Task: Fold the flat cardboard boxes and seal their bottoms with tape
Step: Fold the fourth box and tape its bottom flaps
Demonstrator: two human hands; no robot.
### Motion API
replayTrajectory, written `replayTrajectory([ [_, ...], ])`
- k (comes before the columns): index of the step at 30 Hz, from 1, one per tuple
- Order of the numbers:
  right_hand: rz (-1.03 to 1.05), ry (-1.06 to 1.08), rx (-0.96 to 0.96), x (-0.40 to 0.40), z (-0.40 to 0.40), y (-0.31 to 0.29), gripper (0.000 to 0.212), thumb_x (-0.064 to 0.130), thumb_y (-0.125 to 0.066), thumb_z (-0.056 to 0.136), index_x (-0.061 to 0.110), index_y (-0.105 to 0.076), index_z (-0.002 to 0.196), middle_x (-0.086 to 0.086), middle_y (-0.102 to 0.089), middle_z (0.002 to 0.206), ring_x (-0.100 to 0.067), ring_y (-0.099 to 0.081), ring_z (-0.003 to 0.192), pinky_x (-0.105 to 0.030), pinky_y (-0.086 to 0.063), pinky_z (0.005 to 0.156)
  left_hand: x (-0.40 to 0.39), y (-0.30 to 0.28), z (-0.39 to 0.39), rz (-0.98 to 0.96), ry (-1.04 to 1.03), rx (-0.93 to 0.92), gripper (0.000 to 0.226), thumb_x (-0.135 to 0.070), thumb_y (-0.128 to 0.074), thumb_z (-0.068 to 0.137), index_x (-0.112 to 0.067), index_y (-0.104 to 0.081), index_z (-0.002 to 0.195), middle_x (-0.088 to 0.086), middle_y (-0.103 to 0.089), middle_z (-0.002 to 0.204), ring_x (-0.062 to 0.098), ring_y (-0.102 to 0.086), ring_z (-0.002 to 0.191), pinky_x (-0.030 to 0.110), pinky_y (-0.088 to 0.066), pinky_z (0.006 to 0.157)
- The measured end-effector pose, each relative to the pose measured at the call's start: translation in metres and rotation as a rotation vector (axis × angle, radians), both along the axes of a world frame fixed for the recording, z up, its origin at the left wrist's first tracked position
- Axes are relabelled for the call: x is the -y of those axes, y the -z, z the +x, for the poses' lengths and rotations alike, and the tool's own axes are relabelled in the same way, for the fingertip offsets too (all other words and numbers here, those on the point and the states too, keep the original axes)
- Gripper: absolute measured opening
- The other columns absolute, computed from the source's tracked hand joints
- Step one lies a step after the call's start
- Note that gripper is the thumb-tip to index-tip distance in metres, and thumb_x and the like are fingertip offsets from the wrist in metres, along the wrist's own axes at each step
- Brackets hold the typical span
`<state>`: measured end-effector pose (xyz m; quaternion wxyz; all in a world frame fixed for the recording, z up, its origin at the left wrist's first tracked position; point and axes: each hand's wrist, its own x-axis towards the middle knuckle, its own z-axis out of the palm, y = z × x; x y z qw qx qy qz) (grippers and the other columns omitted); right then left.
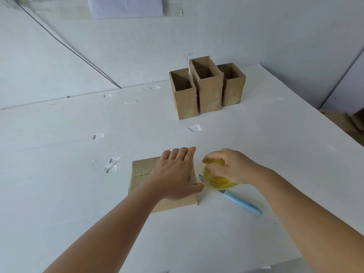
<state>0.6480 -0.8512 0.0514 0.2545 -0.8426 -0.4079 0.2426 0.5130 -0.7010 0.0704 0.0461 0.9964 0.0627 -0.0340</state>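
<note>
A cardboard box (140,174) stands bottom up on the white table (78,194), with clear tape across its closed flaps. My left hand (174,174) lies flat on top of it, fingers straight, thumb at the box's right edge. Just right of the box, my right hand (230,166) grips a yellowish roll of clear tape (216,180) from above. A blue-handled knife (242,202) lies on the table under the roll, its blade tip showing beside the box.
Three folded open-topped boxes (206,89) stand together at the back of the table near the wall. Scraps of tape (112,164) stick to the tabletop left of the box and further back. More cardboard (352,123) lies beyond the table's right edge.
</note>
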Motion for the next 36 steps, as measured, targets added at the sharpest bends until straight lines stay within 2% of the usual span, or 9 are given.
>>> replayTrajectory([
  [9, -0.183, 0.021, 0.137, -0.004, -0.003, -0.001, 0.038, 0.061, -0.048, 0.087, 0.044, -0.056, 0.12, 0.004, -0.055, 0.113, -0.022, -0.051, 0.109, -0.035, -0.036, 0.098, -0.002, -0.006, 0.003, -0.031, -0.022, -0.041, 0.093, -0.068, -0.051, 0.079, -0.02, -0.013, 0.149, -0.004, -0.028, 0.146, 0.017, -0.024, 0.134, 0.031, -0.015, 0.112],
  [13, -0.159, 0.007, 0.159, -0.001, 0.0, -0.008, 0.036, 0.061, -0.047, 0.088, 0.044, -0.055, 0.119, 0.005, -0.05, 0.108, -0.02, -0.05, 0.103, -0.036, -0.033, 0.098, -0.001, -0.017, 0.004, -0.1, -0.033, -0.15, 0.101, -0.081, -0.045, 0.073, -0.021, -0.015, 0.148, -0.005, -0.027, 0.144, 0.017, -0.024, 0.135, 0.032, -0.015, 0.112],
  [16, -0.177, -0.02, 0.189, 0.003, 0.002, -0.012, 0.035, 0.06, -0.041, 0.091, 0.044, -0.054, 0.12, 0.003, -0.05, 0.105, -0.02, -0.049, 0.1, -0.039, -0.032, 0.1, -0.001, -0.028, 0.017, -0.163, -0.098, -0.189, 0.076, -0.072, -0.029, 0.086, -0.021, -0.031, 0.142, -0.002, -0.037, 0.138, 0.018, -0.032, 0.129, 0.034, -0.021, 0.107],
  [20, -0.137, -0.058, 0.221, 0.006, 0.0, -0.01, 0.034, 0.041, -0.029, 0.1, 0.039, -0.051, 0.126, 0.006, -0.047, 0.093, -0.016, -0.05, 0.098, -0.041, -0.031, 0.101, 0.003, -0.037, 0.055, -0.038, 0.017, -0.233, 0.046, -0.043, -0.043, 0.097, -0.025, -0.04, 0.139, 0.0, -0.045, 0.135, 0.021, -0.037, 0.129, 0.038, -0.026, 0.107],
  [24, -0.095, -0.001, 0.194, 0.007, -0.002, -0.008, 0.031, 0.027, -0.026, 0.099, 0.019, -0.039, 0.126, 0.004, -0.055, 0.094, -0.019, -0.051, 0.089, -0.039, -0.031, 0.101, 0.01, -0.037, 0.082, -0.265, 0.051, -0.405, 0.038, -0.031, -0.059, 0.089, -0.027, -0.047, 0.125, -0.006, -0.061, 0.098, 0.017, -0.059, 0.098, 0.032, -0.047, 0.087],
  [27, -0.1, 0.006, 0.239, 0.01, -0.004, -0.006, 0.025, 0.025, -0.027, 0.097, 0.014, -0.037, 0.117, -0.002, -0.061, 0.093, -0.024, -0.056, 0.083, -0.042, -0.036, 0.095, 0.008, -0.033, 0.092, -0.348, 0.041, -0.458, 0.037, -0.028, -0.065, 0.084, -0.028, -0.052, 0.119, -0.009, -0.068, 0.077, 0.008, -0.066, 0.074, 0.026, -0.05, 0.075],
  [29, -0.097, 0.009, 0.262, 0.012, -0.005, -0.007, 0.028, 0.031, -0.023, 0.092, 0.015, -0.036, 0.11, -0.004, -0.062, 0.092, -0.026, -0.058, 0.082, -0.044, -0.038, 0.091, 0.006, -0.032, 0.094, -0.421, 0.032, -0.493, 0.033, -0.028, -0.066, 0.084, -0.03, -0.058, 0.115, -0.01, -0.072, 0.075, 0.003, -0.067, 0.067, 0.023, -0.048, 0.073],
  [32, -0.041, 0.028, 0.3, 0.014, -0.007, -0.008, 0.035, 0.036, -0.017, 0.084, 0.018, -0.036, 0.107, -0.003, -0.063, 0.094, -0.024, -0.058, 0.084, -0.042, -0.038, 0.092, 0.004, -0.029, 0.093, -0.493, 0.001, -0.477, 0.014, -0.025, -0.068, 0.082, -0.032, -0.068, 0.095, -0.01, -0.073, 0.075, -0.002, -0.064, 0.063, 0.023, -0.045, 0.072],
  [36, 0.092, 0.09, 0.324, 0.019, -0.012, -0.005, 0.036, 0.031, -0.043, 0.096, 0.017, -0.041, 0.128, 0.0, -0.053, 0.124, -0.019, -0.045, 0.112, -0.033, -0.03, 0.102, 0.0, -0.024, 0.088, -0.513, -0.072, -0.398, 0.011, -0.027, -0.068, 0.082, -0.029, -0.071, 0.092, -0.01, -0.072, 0.074, -0.003, -0.061, 0.059, 0.02, -0.046, 0.069],
])
